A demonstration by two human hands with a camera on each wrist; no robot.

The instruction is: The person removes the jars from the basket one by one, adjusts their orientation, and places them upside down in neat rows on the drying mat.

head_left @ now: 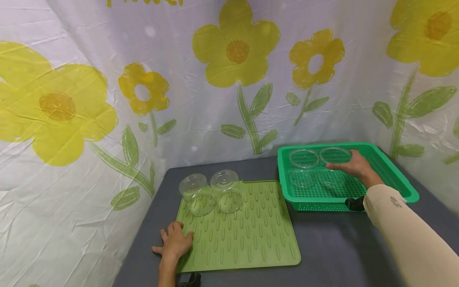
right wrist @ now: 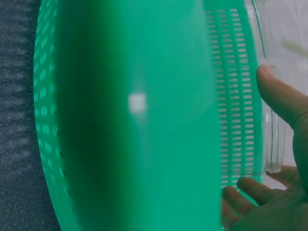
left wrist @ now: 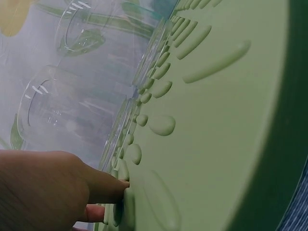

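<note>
My left hand (head_left: 174, 241) rests at the left edge of a green ridged mat (head_left: 251, 243), fingers spread and holding nothing. Two clear plastic cups stand upside down on the mat's back left part: the left cup (head_left: 194, 184) and the right cup (head_left: 225, 180). In the left wrist view, their rims meet the mat beyond the thumb. Over a green mesh basket (head_left: 412, 195), my right hand (head_left: 355, 164) holds a clear cup (head_left: 335, 149) near its rim, thumb on the near side and fingers around the right. Another clear cup (head_left: 304, 158) stands rim up beside it.
The basket stands on the dark grey table (head_left: 322, 247), right of the mat. A white curtain (head_left: 179, 131) printed with yellow flowers hangs behind and along both sides. The basket's raised wall (right wrist: 168, 115) fills much of the right wrist view.
</note>
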